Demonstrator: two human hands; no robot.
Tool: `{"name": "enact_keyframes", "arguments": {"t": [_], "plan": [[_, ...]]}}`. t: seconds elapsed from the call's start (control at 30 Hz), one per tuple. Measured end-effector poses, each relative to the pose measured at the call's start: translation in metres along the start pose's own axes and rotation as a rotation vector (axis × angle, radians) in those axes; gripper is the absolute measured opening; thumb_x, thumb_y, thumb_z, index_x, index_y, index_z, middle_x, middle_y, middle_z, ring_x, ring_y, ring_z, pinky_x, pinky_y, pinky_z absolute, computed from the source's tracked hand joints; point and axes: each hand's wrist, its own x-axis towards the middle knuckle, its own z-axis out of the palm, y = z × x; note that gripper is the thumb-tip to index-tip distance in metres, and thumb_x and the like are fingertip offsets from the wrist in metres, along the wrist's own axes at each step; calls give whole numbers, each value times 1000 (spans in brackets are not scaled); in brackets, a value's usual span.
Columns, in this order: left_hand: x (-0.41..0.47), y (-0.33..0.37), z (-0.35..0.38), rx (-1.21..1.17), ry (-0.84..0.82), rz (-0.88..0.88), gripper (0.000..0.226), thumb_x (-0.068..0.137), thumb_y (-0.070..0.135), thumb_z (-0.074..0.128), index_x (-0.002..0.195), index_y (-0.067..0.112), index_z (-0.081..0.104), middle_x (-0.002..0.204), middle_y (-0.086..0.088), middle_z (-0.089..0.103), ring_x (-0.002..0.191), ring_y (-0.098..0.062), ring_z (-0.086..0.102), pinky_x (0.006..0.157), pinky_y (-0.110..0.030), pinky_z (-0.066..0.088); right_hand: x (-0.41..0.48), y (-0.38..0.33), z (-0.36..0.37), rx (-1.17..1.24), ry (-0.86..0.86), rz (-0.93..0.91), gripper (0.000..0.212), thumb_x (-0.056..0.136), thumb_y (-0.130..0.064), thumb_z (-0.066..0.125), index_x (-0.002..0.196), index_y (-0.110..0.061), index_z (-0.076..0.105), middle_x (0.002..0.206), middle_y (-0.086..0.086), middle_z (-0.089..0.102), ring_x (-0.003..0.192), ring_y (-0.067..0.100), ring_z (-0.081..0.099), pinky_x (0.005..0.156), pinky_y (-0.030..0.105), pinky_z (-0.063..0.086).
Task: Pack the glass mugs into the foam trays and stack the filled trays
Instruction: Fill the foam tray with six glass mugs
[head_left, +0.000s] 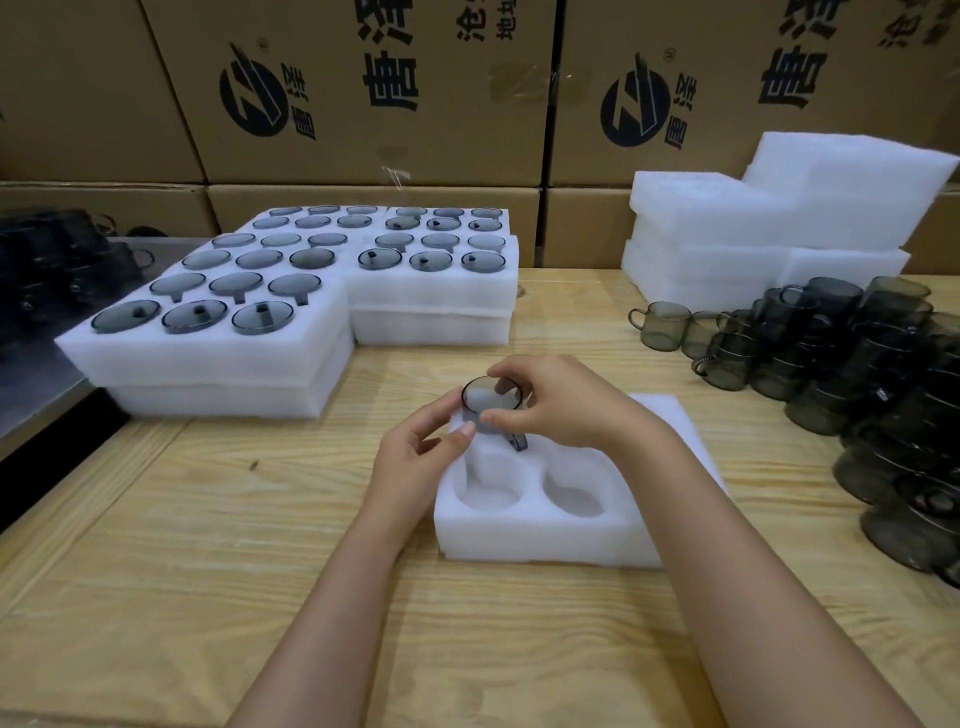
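A white foam tray (545, 535) lies on the wooden table in front of me, its two near round pockets empty. Over its far left pocket I hold a smoky grey glass mug (491, 397), rim tilted toward me, handle pointing down to the right. My right hand (566, 405) pinches the mug's rim from the right, thumb below and fingers on top. My left hand (415, 467) touches the mug's left side with thumb and fingertips. Loose grey mugs (857, 374) are piled at the right.
Filled foam trays (218, 332) stand stacked in pairs at the back left and another stack (436, 291) at back centre. Empty foam trays (779, 223) are piled at the back right. Cardboard boxes (363, 88) wall the far side. A dark bin of mugs (62, 270) sits far left.
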Motion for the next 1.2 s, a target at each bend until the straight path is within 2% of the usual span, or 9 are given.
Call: {"name": "enact_keyframes", "arguments": {"t": [0.17, 0.33, 0.5, 0.57, 0.63, 0.73, 0.83, 1.0, 1.2], "plan": [[-1, 5, 4, -75, 62, -16, 29, 94, 9, 54, 120, 17, 64, 123, 0, 65, 119, -17, 58, 105, -42, 43, -2, 6, 3, 11, -3, 27, 51, 79, -46, 69, 122, -24, 57, 118, -8, 60, 115, 13, 50, 93, 29, 42], [-2, 8, 10, 106, -61, 57, 28, 100, 20, 42, 118, 30, 60, 132, 17, 55, 130, 10, 39, 100, -1, 29, -4, 11, 15, -98, -18, 46, 46, 85, -48, 61, 126, -28, 52, 113, -13, 62, 122, 13, 44, 96, 30, 23], [5, 7, 5, 251, -156, 76, 27, 98, 15, 47, 113, 32, 62, 126, 24, 53, 134, 9, 31, 100, -1, 25, -3, 15, 18, -39, -8, 101, 43, 85, -51, 59, 122, -34, 49, 75, -24, 58, 113, 2, 42, 92, 28, 17], [7, 5, 1, 245, -154, 90, 33, 96, 10, 50, 113, 37, 61, 127, 27, 52, 131, 13, 32, 100, -1, 28, -5, 14, 18, -30, -31, 94, 42, 85, -52, 59, 122, -35, 49, 81, -21, 64, 97, -6, 40, 88, 26, 18], [8, 1, -3, 216, -145, 94, 42, 94, 7, 54, 122, 38, 55, 137, 26, 42, 128, 19, 30, 101, -1, 29, -8, 13, 16, 9, -54, 96, 50, 83, -54, 60, 128, -36, 49, 107, -18, 64, 104, -2, 39, 89, 24, 22], [13, -5, -5, 201, -158, 78, 46, 91, 5, 58, 123, 38, 55, 145, 22, 34, 128, 20, 28, 91, 4, 30, -6, 27, -6, 246, 291, 182, 45, 85, -47, 61, 126, -31, 55, 119, -9, 59, 102, 6, 53, 75, 20, 38], [16, -8, -5, 151, -145, 57, 45, 89, 1, 60, 118, 35, 59, 143, 15, 42, 124, 19, 37, 89, 2, 33, -1, 73, -46, 62, 669, 391, 30, 92, -31, 52, 117, -15, 60, 119, 3, 60, 107, 22, 55, 80, 27, 39], [16, -8, -4, 138, -141, 57, 45, 81, 12, 68, 121, 29, 60, 143, 12, 44, 125, 16, 38, 94, -2, 34, -5, 144, -73, -276, 375, 805, 45, 92, -27, 49, 129, -1, 41, 131, 20, 45, 119, 39, 46, 91, 42, 41], [15, -8, -6, 150, -144, 44, 46, 75, 22, 64, 120, 31, 61, 143, 12, 45, 129, 11, 39, 95, -6, 34, -1, 148, -69, -379, 390, 806, 35, 93, -30, 45, 110, -1, 56, 119, 20, 54, 109, 37, 52, 90, 41, 42]]}}
